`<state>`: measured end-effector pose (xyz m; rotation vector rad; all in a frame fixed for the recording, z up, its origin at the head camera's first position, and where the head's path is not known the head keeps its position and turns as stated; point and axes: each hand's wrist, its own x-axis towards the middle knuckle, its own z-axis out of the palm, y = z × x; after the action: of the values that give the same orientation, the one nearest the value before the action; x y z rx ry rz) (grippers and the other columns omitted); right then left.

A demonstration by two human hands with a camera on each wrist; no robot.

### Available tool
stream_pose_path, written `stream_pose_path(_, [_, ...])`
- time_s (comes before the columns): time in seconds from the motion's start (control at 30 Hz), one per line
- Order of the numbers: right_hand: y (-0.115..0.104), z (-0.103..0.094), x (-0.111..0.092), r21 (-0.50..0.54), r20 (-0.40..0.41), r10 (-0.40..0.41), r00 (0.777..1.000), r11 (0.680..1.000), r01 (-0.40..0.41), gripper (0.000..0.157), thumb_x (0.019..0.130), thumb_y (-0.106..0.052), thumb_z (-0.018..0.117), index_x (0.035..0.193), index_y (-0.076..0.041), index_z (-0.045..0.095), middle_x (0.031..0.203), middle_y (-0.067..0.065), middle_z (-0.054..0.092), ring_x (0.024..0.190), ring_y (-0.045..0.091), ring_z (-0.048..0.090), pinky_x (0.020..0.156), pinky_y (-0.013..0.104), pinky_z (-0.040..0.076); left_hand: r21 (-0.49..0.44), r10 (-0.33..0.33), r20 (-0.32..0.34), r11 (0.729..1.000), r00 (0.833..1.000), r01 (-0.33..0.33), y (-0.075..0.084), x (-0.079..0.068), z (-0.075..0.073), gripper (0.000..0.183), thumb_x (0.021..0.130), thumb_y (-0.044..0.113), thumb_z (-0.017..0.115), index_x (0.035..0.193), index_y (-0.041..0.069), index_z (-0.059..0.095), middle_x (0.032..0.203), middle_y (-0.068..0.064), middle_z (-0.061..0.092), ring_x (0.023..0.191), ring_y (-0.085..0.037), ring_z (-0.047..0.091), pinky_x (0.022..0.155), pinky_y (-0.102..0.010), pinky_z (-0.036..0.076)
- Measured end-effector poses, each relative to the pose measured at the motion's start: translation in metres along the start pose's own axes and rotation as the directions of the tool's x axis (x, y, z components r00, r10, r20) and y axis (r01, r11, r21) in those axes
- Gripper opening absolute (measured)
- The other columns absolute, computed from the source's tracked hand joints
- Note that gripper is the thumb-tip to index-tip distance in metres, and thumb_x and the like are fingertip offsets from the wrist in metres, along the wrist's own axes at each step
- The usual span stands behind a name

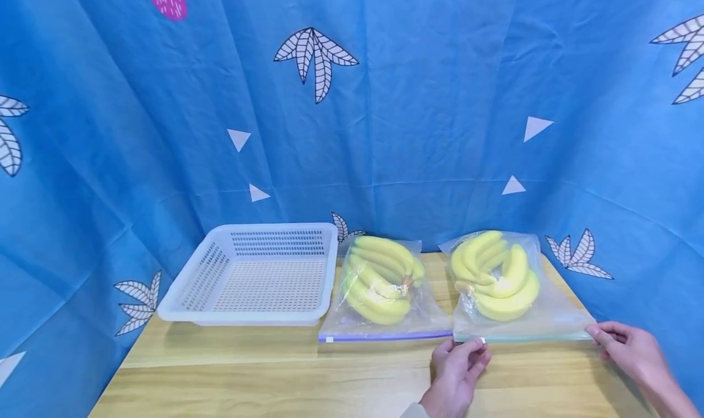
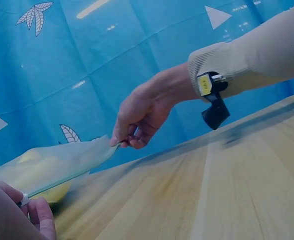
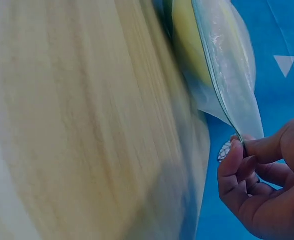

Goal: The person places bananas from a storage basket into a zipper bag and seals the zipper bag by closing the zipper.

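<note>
A clear zip bag [image 1: 550, 311] with a green seal strip lies at the right, a bunch of bananas [image 1: 514, 277] inside it. At the strip's left end my left hand [image 1: 453, 369] pinches the small white slider [image 2: 25, 200] between thumb and finger. My right hand [image 1: 629, 348] pinches the bag's right front corner; in the right wrist view its thumb and forefinger meet on the seal's end [image 3: 241, 140]. Between the hands the seal edge is stretched out, raised off the table in the left wrist view.
Just left is a second zip bag [image 1: 426, 314] with a purple seal, holding more bananas [image 1: 379, 277]. A white plastic basket [image 1: 316, 317] with nothing in it stands further left on the wooden table [image 1: 264, 369]. A blue patterned curtain [image 1: 418, 100] hangs behind and at both sides.
</note>
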<state>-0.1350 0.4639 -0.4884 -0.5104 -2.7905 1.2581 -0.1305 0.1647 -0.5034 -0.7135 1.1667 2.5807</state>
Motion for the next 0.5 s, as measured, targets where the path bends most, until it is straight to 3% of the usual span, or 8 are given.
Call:
stream_pose_path(0.27, [-0.008, 0.002, 0.019, 0.010, 0.002, -0.034, 0.999, 0.999, 0.034, 0.047, 0.105, -0.023, 0.055, 0.124, 0.021, 0.057, 0.084, 0.001, 0.074, 0.066, 0.012, 0.069, 0.059, 0.028, 0.058, -0.051, 0.026, 0.014, 0.998, 1.000, -0.025, 0.008, 0.001, -0.009, 0.033, 0.077, -0.015, 0.074, 0.104, -0.007, 0.057, 0.088, -0.021, 0.070, 0.076, -0.024, 0.071, 0.079, -0.038, 0.062])
stream_pose_path(0.5, [-0.009, 0.001, 0.026, -0.011, -0.027, -0.033, 0.999, 0.999, 0.033, 0.048, 0.106, -0.024, 0.056, 0.125, 0.020, 0.057, 0.083, 0.002, 0.074, 0.064, 0.013, 0.069, 0.058, 0.028, 0.057, -0.058, 0.047, 0.003, 0.997, 0.999, -0.046, 0.010, -0.002, -0.012, 0.025, 0.077, -0.013, 0.074, 0.097, -0.005, 0.062, 0.085, -0.019, 0.070, 0.073, -0.022, 0.069, 0.075, -0.035, 0.062])
